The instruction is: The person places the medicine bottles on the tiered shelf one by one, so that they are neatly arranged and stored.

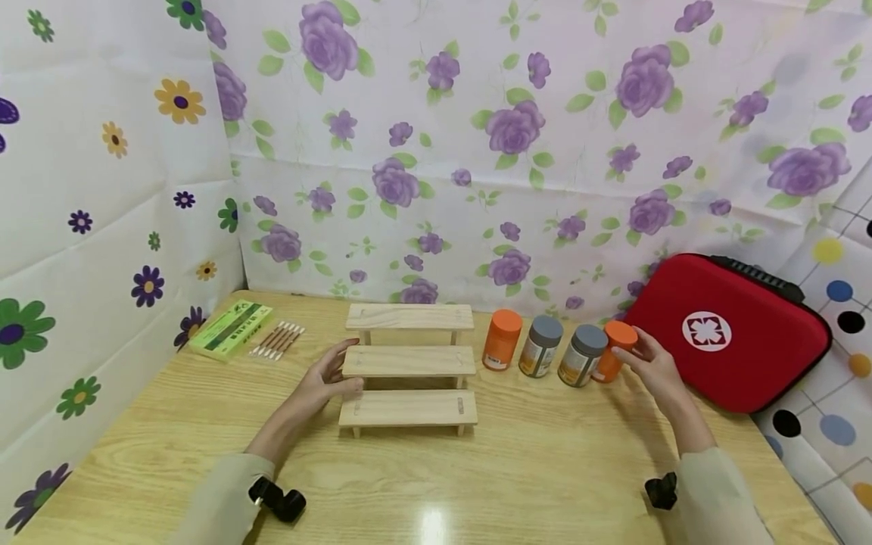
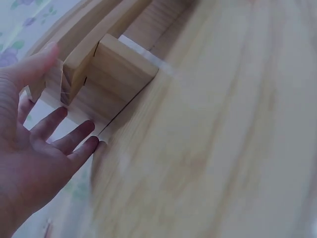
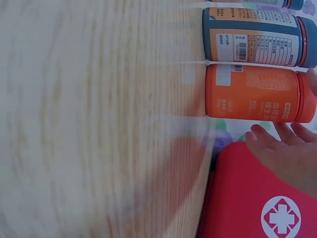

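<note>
A three-tier wooden step rack (image 1: 409, 362) stands at the middle of the table. My left hand (image 1: 325, 382) holds its left end, the thumb at the front of the middle step and the index finger behind it. In the left wrist view the other fingers (image 2: 74, 136) spread beside the rack's end. Right of the rack stands a row of bottles: an orange bottle (image 1: 502, 341), two grey-capped bottles (image 1: 540, 348), and another orange bottle (image 3: 252, 93) at the right end. My right hand (image 1: 654, 371) holds that last one near its cap, thumb in front and fingers on the far side.
A red first-aid case (image 1: 729, 333) with a white cross emblem leans at the back right, close behind my right hand. At the back left lie a green-yellow box (image 1: 232, 329) and a small pack of cotton swabs (image 1: 278, 341). Flower-patterned cloth (image 1: 436, 189) hangs behind the table.
</note>
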Tool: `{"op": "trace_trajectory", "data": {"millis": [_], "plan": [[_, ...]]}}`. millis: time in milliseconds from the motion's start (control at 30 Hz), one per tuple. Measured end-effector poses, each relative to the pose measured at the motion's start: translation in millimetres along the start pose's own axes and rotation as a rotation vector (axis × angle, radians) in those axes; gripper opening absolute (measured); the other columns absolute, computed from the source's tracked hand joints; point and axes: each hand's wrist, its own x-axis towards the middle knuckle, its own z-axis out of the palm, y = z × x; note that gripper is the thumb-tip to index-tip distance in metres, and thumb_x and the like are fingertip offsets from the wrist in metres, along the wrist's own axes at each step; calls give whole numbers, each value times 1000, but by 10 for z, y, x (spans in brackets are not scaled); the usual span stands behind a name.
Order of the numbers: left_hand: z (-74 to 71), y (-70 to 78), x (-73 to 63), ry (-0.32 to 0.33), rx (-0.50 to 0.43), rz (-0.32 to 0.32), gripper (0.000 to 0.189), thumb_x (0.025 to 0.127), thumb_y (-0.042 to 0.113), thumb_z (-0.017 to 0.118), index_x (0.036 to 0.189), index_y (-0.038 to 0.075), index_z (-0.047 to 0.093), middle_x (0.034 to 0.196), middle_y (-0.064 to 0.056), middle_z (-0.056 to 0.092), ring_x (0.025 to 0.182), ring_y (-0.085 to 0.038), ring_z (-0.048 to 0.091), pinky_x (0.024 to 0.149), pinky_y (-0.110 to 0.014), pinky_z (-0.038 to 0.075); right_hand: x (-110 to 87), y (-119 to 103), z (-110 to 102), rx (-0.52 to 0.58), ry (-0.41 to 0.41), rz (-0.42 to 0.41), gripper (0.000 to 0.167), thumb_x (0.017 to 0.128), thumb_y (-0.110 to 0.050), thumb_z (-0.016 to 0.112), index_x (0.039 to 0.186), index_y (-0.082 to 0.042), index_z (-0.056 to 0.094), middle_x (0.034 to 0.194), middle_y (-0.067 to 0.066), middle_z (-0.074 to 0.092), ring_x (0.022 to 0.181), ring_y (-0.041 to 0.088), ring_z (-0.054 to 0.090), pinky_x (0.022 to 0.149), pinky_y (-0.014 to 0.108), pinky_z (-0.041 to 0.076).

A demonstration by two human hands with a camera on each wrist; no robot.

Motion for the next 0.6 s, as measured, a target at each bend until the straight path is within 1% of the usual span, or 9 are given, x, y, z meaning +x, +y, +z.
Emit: {"op": "trace_trajectory", "data": {"millis": [133, 233, 267, 333, 367, 400, 433, 500, 600], "plan": [[14, -35, 12, 8, -54, -13, 77, 94, 12, 62, 157, 16, 19, 161, -25, 15, 146, -46, 22, 115, -63, 24, 7, 31, 5, -21, 28, -5, 81, 98, -40, 54, 157, -5, 10, 159, 26, 21, 145, 43, 26, 115, 58, 28], [17, -48, 21, 13, -75, -20, 76, 95, 12, 62, 157, 17, 19, 161, -25, 15, 146, -45, 21, 115, -62, 25, 14, 49, -6, -33, 40, 3, 80, 99, -42, 53, 157, -4, 12, 159, 26, 22, 144, 42, 27, 114, 55, 33], [19, -51, 26, 10, -85, -21, 76, 95, 12, 61, 157, 17, 18, 162, -24, 13, 148, -44, 17, 116, -61, 24, 13, 54, -13, -35, 42, 9, 80, 99, -43, 52, 157, -4, 12, 159, 26, 22, 144, 42, 28, 113, 52, 35], [23, -54, 36, 0, -109, -23, 76, 95, 12, 61, 158, 17, 17, 162, -23, 10, 148, -44, 17, 116, -56, 28, 16, 63, -25, -45, 41, 13, 81, 99, -44, 52, 157, -5, 12, 159, 26, 23, 143, 41, 29, 110, 43, 40], [25, -55, 39, -1, -118, -27, 76, 95, 13, 61, 158, 18, 18, 163, -23, 9, 149, -41, 17, 116, -51, 32, 19, 65, -29, -45, 39, 13, 81, 99, -45, 51, 157, -5, 12, 159, 25, 23, 142, 39, 29, 108, 37, 42], [25, -58, 41, -4, -134, -31, 76, 95, 13, 61, 158, 17, 17, 163, -22, 8, 147, -40, 22, 113, -45, 37, 24, 66, -30, -41, 38, 13, 81, 98, -45, 52, 157, -6, 12, 158, 25, 24, 141, 38, 31, 104, 30, 44], [25, -60, 41, -5, -153, -35, 76, 95, 13, 61, 158, 17, 17, 163, -22, 7, 145, -36, 29, 110, -38, 41, 29, 66, -27, -36, 39, 11, 81, 98, -45, 52, 157, -6, 13, 158, 25, 25, 139, 34, 34, 100, 23, 46], [22, -66, 34, -11, -199, -37, 77, 95, 11, 60, 158, 15, 15, 163, -23, 8, 135, -26, 46, 100, -26, 48, 40, 68, -17, -26, 42, 7, 80, 97, -44, 54, 157, -6, 15, 157, 22, 27, 131, 19, 44, 91, 12, 46], [21, -74, 26, -26, -268, -18, 77, 95, 7, 59, 157, 8, 13, 162, -24, 9, 118, -6, 57, 92, -18, 51, 49, 73, 1, -5, 59, 2, 79, 96, -42, 57, 156, -5, 20, 154, 21, 32, 110, -5, 47, 83, 5, 44]]}}
